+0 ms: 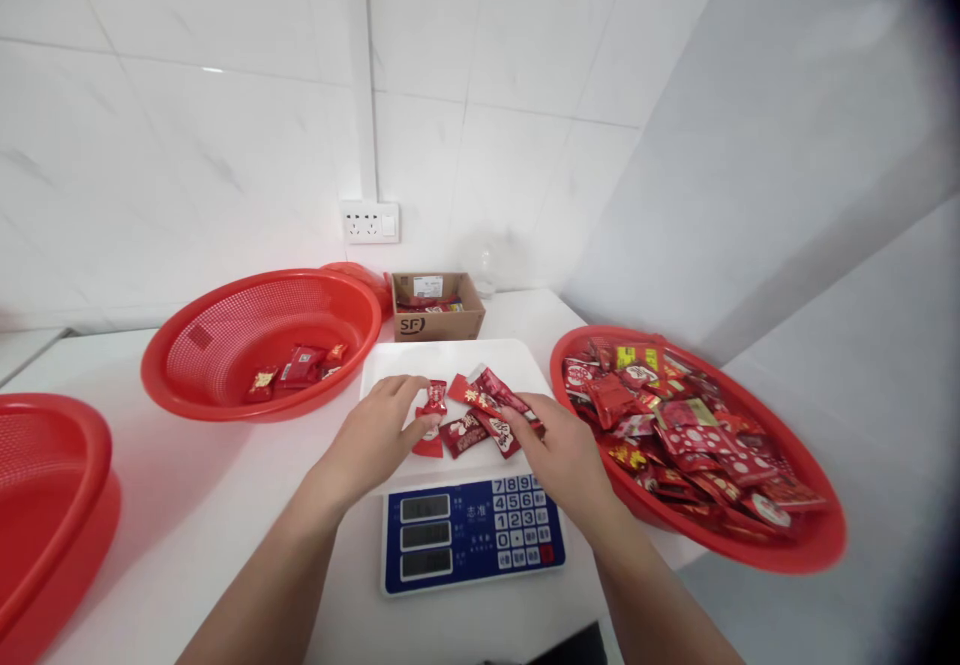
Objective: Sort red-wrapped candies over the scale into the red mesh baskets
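A digital scale with a white weighing pan [480, 355] and a blue keypad panel [474, 535] stands in front of me. My left hand [382, 437] is at the left of the pan, thumb and forefinger closed on a small red candy packet [436, 393]. Another red packet lies under that thumb. At the pan's right side my right hand [559, 445] grips red candy packets [484, 400], its thumb on top and its other fingers mostly hidden. Dark red wrapped bars [463, 433] rest on the pan between the hands.
To the right, a red basket [817, 535] is heaped with red packets. A red colander [247, 295] at the left holds several packets; another red basket [56, 410] sits nearer. Behind the scale are a cardboard box [442, 327] of packets and a wall socket [370, 223].
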Tool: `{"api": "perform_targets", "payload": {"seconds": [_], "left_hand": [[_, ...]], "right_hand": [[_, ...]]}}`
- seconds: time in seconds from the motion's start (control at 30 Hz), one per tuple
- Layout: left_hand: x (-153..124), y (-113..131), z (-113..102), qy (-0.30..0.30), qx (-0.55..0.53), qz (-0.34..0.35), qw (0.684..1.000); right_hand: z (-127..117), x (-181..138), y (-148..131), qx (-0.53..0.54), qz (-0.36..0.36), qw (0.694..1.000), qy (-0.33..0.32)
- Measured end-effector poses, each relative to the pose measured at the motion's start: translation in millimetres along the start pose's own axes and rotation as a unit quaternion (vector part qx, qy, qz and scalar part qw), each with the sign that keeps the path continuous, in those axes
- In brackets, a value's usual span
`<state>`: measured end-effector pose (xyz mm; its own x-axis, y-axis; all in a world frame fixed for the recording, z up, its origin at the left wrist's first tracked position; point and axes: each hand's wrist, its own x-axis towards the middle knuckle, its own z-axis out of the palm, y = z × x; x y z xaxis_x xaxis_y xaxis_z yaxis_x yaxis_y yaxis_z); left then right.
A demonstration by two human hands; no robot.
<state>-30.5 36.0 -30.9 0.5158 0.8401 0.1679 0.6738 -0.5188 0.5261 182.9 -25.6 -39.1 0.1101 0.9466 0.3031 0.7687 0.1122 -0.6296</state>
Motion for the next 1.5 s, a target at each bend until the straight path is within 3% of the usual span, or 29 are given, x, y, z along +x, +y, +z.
{"api": "perform_targets", "payload": {"seconds": [0.1, 0.2, 0.33, 0.43, 0.57, 0.8, 1.0, 1.5], "left_hand": [[0, -4, 2, -0.064, 0.033, 0.066, 0.995], [0, -3, 7, -0.127, 0.050, 0.081, 0.987], [0, 1, 11, -0.160, 0.059, 0.079, 0.982], [1, 1, 11, -0.168, 0.049, 0.089, 0.981], [1, 0, 9, -0.169, 0.034, 0.108, 0.979], [-1, 8, 6, -0.165, 0.015, 0.107, 0.980], [0, 12, 18, -0.189, 0.028, 0.126, 0.973], [3, 5, 25, -0.152, 0.104, 0.051, 0.982]], "right_hand": [[4, 3, 0, 0.016, -0.029, 0.999, -0.039], [-2, 0, 1, 0.030, -0.048, 0.996, -0.073], [-28, -5, 21, -0.035, 0.008, 0.999, -0.029], [-51, -7, 47, -0.105, 0.071, 0.992, -0.022], [-73, -6, 77, -0.211, 0.153, 0.958, -0.123], [-78, -5, 98, -0.166, 0.149, 0.947, -0.232], [-80, -6, 96, -0.119, 0.145, 0.948, -0.255], [-79, -8, 103, -0.080, 0.160, 0.952, -0.248]]}}
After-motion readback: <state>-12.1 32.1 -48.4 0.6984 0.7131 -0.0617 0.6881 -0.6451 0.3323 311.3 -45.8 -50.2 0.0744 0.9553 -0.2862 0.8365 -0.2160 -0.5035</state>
